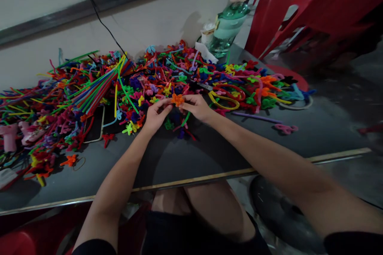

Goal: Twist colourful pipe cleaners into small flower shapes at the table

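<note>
Between my two hands, just above the table, is an orange pipe-cleaner flower (177,100). My left hand (157,114) pinches it from the left with thumb and forefinger. From the other side my right hand (197,106) grips its right edge, fingers bent. Behind and around the hands spreads a heap of pipe cleaners (155,71) and twisted flowers in many colours. Below the hands, a green pipe-cleaner piece (169,124) and some blue and red ones lie on the dark table (191,159).
Yellow-handled scissors (224,103) lie right of my hands. A phone (98,123) is half under a bundle of straight pipe cleaners (104,83). At the back stand a green-tinted bottle (229,28) and a white cup (207,34). A red chair (272,12) is beyond the table.
</note>
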A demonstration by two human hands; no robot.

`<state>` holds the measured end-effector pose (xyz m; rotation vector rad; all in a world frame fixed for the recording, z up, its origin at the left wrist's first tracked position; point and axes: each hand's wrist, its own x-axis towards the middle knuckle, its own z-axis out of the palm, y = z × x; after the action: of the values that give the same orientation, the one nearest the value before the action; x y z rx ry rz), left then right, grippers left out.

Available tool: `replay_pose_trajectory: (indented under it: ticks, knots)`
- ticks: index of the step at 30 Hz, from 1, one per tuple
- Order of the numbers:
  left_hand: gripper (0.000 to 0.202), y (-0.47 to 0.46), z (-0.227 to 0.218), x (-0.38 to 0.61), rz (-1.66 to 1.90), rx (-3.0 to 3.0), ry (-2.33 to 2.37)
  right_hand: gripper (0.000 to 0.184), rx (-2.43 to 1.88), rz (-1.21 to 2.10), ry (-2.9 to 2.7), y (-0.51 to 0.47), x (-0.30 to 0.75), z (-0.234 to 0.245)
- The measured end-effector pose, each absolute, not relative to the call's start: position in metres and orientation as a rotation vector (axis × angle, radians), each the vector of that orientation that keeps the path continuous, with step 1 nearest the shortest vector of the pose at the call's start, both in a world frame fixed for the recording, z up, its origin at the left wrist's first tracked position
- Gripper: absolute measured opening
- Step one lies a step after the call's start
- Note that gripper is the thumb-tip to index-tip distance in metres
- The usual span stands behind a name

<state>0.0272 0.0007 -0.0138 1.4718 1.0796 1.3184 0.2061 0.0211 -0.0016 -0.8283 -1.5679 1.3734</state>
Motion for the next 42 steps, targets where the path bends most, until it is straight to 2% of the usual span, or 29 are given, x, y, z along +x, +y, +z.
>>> replay_pose_trajectory:
  ticks: [4,9,19,24,27,29,35,38,42]
  knots:
    - [0.034,0.003,-0.016,0.023,1.292,1.665,1.053,0.033,-0.802,1.594,-1.591,0.022,0.208,-0.001]
    - [0.026,0.002,-0.016,0.025,1.305,1.783,1.086,0.027,-0.777,1.647,-1.577,0.023,0.206,-0.006]
    - [0.033,-0.003,-0.014,0.029,1.324,1.716,1.042,0.044,-0.732,1.650,-1.715,0.027,0.209,-0.007]
    - [0.030,-0.004,-0.011,0.028,1.283,1.764,1.060,0.047,-0.725,1.622,-1.757,0.027,0.207,-0.011]
    - [0.052,-0.004,-0.009,0.027,1.270,1.820,1.138,0.044,-0.827,1.406,-1.657,0.033,0.210,-0.010]
    - [0.058,-0.004,-0.010,0.027,1.258,1.869,1.212,0.042,-0.932,1.153,-1.521,0.043,0.220,-0.010]
    - [0.022,-0.001,-0.016,0.028,1.298,1.888,1.391,0.035,-1.183,0.320,-1.360,0.085,0.268,-0.018]
    - [0.015,-0.001,-0.015,0.028,1.357,1.941,1.374,0.032,-1.253,0.142,-1.393,0.093,0.277,-0.024]
    - [0.014,-0.003,-0.013,0.028,1.386,1.977,1.374,0.031,-1.305,0.062,-1.402,0.090,0.275,-0.023]
